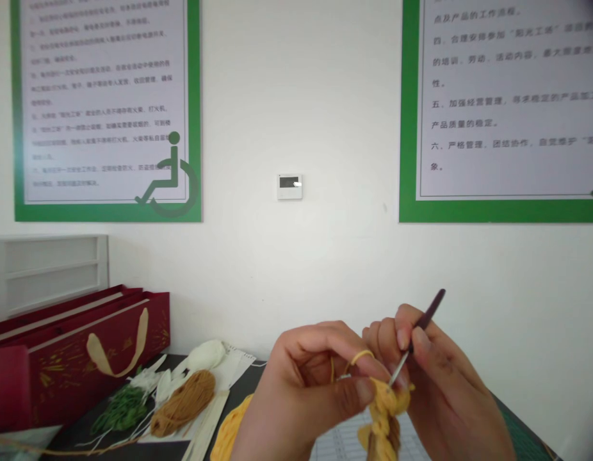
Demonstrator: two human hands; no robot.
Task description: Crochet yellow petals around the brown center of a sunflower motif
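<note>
My left hand (pixel 316 384) pinches a small yellow crocheted piece (pixel 383 400) between thumb and fingers, and a loop of yellow yarn goes round its index finger. In my right hand (pixel 435 371) is a crochet hook (pixel 428 310) with a dark handle, slanting down to the left. Its metal tip meets the top of the yellow piece. Behind my left wrist, partly hidden, lies a ball of yellow yarn (pixel 229 430).
At the left stand dark red gift bags (pixel 85 358). Beside them on the dark table lie green yarn (pixel 121 410), a brown skein (pixel 185 402) and a white ball (pixel 207 355). A printed sheet (pixel 339 438) lies under my hands. A green mat (pixel 522 438) is at the right.
</note>
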